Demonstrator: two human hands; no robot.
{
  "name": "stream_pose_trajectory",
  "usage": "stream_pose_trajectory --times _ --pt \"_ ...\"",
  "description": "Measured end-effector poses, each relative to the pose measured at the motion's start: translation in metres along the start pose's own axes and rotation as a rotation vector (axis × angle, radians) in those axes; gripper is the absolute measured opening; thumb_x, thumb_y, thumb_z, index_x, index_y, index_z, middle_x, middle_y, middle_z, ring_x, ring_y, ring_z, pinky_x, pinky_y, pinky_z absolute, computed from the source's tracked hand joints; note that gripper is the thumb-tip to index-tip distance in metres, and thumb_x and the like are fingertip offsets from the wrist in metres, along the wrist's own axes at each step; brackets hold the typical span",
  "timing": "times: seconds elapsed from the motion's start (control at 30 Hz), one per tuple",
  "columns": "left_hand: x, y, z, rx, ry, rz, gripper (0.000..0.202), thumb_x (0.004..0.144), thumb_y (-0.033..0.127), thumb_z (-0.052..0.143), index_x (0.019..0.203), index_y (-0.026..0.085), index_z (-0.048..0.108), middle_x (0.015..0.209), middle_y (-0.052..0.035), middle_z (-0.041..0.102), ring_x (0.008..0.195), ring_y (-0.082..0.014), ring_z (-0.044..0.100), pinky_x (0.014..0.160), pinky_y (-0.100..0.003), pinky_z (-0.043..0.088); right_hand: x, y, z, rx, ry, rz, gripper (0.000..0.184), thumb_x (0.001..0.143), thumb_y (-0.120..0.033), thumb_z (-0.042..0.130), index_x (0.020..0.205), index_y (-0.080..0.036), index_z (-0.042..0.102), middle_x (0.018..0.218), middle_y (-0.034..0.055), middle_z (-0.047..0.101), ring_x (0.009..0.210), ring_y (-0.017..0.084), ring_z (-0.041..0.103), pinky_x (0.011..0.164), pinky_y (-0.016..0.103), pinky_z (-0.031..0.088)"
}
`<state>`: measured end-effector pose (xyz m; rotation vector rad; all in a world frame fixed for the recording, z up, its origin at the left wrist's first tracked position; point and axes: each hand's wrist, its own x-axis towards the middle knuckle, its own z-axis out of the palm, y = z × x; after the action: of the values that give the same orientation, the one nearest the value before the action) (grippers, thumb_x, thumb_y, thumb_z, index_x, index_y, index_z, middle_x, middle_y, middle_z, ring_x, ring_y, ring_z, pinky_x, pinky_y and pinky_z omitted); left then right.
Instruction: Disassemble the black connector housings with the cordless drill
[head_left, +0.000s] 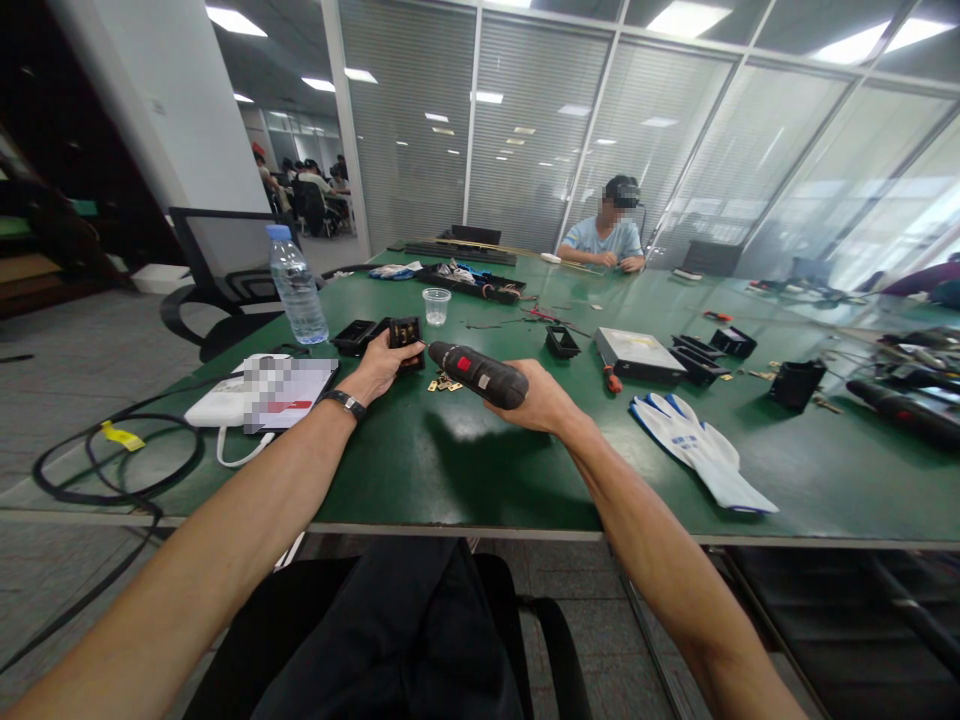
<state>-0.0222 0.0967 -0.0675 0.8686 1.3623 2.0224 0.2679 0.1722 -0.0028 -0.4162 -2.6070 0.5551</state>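
Left hand [379, 368]: closed around the near side of a small black box [406, 330], the thumb lying across it.
Black box: tilted up just above the table, left of centre, its open face showing brass-coloured parts inside.
Right hand [541, 396]: wrapped around the grip of a black power drill [480, 374] with a red patch on its side.
Power drill: level, nose pointing left at the black box; whether the tip touches it is too small to tell.
Brass pieces [444, 384]: a loose little pile on the table, below the drill's nose.
Table [480, 480]: green-topped and broad, stretching away from the seated person.
Left side: a blue-capped water bottle [298, 288] standing upright, with a white power bank [214, 402] and a looped black cable [61, 497] nearer the edge.
Beyond the hands: a clear plastic cup [436, 307] and a long black tray [469, 284] full of mixed items.
Right side: a white glove [701, 452] lying flat, a silver metal case [639, 354] behind it, and an upright black housing [797, 385] farther right.
Far side: a co-worker [604, 240] in a light blue shirt, seated, both hands together near the tabletop.
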Motion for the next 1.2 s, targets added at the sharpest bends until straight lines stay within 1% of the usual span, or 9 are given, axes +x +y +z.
stream_pose_trajectory --times 0.17,0.47,0.83,1.2 --pt "-0.0006 0.0006 0.0002 0.010 0.005 -0.007 0.051 0.054 0.020 0.092 0.096 0.017 0.065 0.092 -0.0038 0.069 0.081 -0.0169 0.066 0.071 -0.032 0.058 -0.0006 -0.0013 -0.0013 -0.019 0.010 -0.013 0.020 0.073 -0.036 0.068 0.070 -0.020 0.056 0.066 0.0017 0.059 0.060 0.013 0.050 0.058 0.025 0.036" --pt "0.0021 -0.0020 -0.0017 0.006 -0.001 -0.004 0.052 0.055 0.020 0.092 0.100 0.017 0.065 0.094 -0.0048 0.069 0.083 -0.0175 0.066 0.074 -0.034 0.058 -0.0003 0.0006 0.0004 -0.027 0.009 -0.022 0.020 0.074 -0.037 0.067 0.072 -0.020 0.058 0.066 0.0019 0.058 0.061 0.014 0.050 0.058 0.025 0.036" --pt "0.0025 -0.0019 -0.0018 0.025 -0.001 0.013 0.052 0.054 0.022 0.092 0.097 0.017 0.063 0.096 -0.0035 0.068 0.084 -0.0166 0.066 0.073 -0.031 0.057 -0.0024 -0.0039 -0.0027 -0.043 0.009 -0.017 0.020 0.072 -0.036 0.067 0.070 -0.019 0.058 0.065 0.0016 0.059 0.059 0.013 0.047 0.056 0.025 0.033" --pt "0.0030 -0.0022 -0.0025 0.022 -0.008 0.009 0.053 0.054 0.022 0.092 0.098 0.016 0.064 0.095 -0.0038 0.069 0.084 -0.0173 0.067 0.074 -0.032 0.057 -0.0019 -0.0029 -0.0020 -0.049 0.016 -0.031 0.018 0.074 -0.036 0.066 0.073 -0.019 0.059 0.066 0.0020 0.060 0.060 0.014 0.049 0.056 0.025 0.034"
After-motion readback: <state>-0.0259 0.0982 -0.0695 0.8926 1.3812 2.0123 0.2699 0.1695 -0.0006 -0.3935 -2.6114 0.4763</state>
